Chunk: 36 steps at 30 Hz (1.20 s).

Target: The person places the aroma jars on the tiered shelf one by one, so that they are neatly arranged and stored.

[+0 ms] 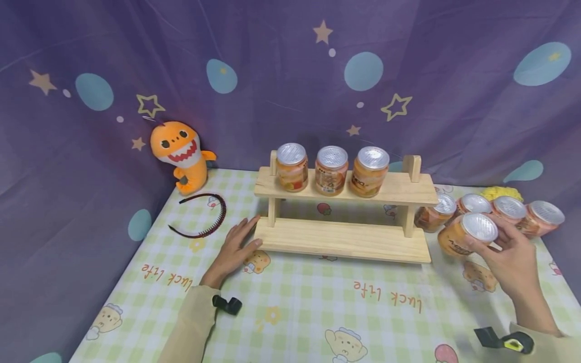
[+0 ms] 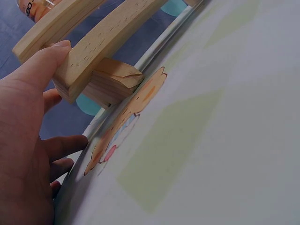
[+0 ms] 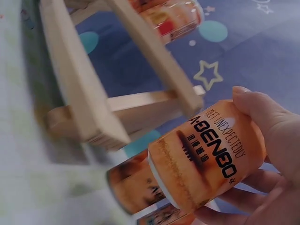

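My right hand (image 1: 513, 252) grips an orange can (image 1: 460, 239) with a silver lid, thumb on one side and fingers around the other. The can is tilted beside the right end of a two-tier wooden shelf (image 1: 340, 242); its black "A-BENBO" lettering shows in the right wrist view. My left hand (image 1: 236, 247) holds the left end of the shelf's lower board, thumb at the front corner and index finger at the back one; the other fingers hang below the board in the left wrist view. Three similar cans (image 1: 331, 171) stand on the upper board.
Several more silver-lidded cans (image 1: 508, 209) stand right of the shelf, with a yellow fluffy thing (image 1: 501, 193) behind them. An orange shark plush (image 1: 181, 156) and a dark headband (image 1: 220, 214) are at the left on the checked tablecloth (image 1: 299, 302). A purple curtain (image 1: 290, 60) hangs behind.
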Motion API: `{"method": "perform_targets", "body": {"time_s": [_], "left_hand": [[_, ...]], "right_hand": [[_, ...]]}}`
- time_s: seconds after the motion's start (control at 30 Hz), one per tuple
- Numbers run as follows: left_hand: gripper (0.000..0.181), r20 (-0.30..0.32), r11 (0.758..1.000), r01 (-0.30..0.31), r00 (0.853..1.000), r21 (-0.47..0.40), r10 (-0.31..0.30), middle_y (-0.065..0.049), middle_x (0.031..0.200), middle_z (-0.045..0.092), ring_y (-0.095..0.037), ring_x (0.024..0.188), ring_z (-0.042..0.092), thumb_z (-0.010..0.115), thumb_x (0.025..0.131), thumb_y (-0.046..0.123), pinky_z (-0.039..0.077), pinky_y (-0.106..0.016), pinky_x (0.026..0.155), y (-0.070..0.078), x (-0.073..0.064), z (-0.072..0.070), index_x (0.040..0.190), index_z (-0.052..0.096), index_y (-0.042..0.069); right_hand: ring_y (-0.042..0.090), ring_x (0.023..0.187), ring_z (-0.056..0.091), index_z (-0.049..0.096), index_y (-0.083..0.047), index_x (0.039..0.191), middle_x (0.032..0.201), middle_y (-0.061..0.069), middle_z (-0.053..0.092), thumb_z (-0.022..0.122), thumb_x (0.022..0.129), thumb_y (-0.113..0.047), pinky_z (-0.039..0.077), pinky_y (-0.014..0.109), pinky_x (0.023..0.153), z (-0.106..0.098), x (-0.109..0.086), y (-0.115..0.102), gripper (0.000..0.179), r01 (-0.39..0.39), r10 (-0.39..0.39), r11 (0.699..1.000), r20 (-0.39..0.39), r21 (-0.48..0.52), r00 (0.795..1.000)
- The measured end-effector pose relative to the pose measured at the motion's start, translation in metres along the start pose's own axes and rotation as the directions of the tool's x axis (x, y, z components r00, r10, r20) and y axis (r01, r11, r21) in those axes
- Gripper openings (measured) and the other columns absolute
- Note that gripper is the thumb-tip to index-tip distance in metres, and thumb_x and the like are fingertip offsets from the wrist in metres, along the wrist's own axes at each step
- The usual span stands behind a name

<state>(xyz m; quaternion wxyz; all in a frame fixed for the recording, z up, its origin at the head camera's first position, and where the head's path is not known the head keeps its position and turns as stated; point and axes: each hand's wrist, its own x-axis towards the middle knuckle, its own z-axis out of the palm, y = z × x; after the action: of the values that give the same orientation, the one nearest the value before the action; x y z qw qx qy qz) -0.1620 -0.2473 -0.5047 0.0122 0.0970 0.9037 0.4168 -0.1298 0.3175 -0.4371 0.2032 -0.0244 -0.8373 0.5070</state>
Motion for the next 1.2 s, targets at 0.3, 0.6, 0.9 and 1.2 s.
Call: {"method": "perform_targets", "body": {"time_s": [0.3,0.6,0.9,1.2], "left_hand": [[0.066,0.002,1.0,-0.004,1.0,-0.004,0.004,-0.009,0.164,0.034,-0.041,0.155,0.018,0.06,0.099,0.034,0.003,-0.061,0.127,0.001,0.0,0.0,0.158,0.033,0.025],[0.066,0.004,1.0,-0.001,1.0,-0.004,0.001,-0.01,0.164,0.034,-0.042,0.155,0.018,0.059,0.099,0.035,0.003,-0.062,0.127,0.0,0.0,-0.001,0.158,0.033,0.025],[0.066,0.0,1.0,0.001,1.0,0.0,-0.001,-0.01,0.164,0.034,-0.042,0.155,0.018,0.06,0.098,0.035,0.003,-0.061,0.127,-0.001,0.0,-0.001,0.158,0.034,0.025],[0.065,-0.005,1.0,-0.01,1.0,0.0,0.01,-0.01,0.164,0.034,-0.042,0.155,0.019,0.06,0.099,0.035,0.004,-0.061,0.127,-0.002,0.0,0.0,0.158,0.034,0.025]], "right_hand": [[-0.018,0.094,0.063,0.061,-0.007,0.135,0.107,-0.031,0.063,0.075,0.078,0.015,0.05,-0.001,0.075,-0.005,0.017,-0.025,0.062,0.054,-0.053,0.998,-0.033,0.033,0.998],[-0.017,0.094,0.06,0.061,-0.013,0.135,0.107,-0.031,0.063,0.075,0.083,0.008,0.049,-0.001,0.073,-0.006,0.035,-0.052,0.058,0.044,-0.044,0.998,0.007,0.043,0.999],[-0.019,0.093,0.06,0.06,-0.012,0.137,0.104,-0.036,0.06,0.078,0.083,0.0,0.047,-0.003,0.077,0.004,0.056,-0.082,0.058,0.013,-0.013,1.0,0.007,-0.007,1.0],[-0.012,0.086,0.065,0.065,-0.021,0.126,0.101,-0.032,0.067,0.078,0.083,0.002,0.05,0.002,0.073,0.024,0.072,-0.099,0.05,0.017,-0.026,0.993,0.076,0.117,0.997]]}}
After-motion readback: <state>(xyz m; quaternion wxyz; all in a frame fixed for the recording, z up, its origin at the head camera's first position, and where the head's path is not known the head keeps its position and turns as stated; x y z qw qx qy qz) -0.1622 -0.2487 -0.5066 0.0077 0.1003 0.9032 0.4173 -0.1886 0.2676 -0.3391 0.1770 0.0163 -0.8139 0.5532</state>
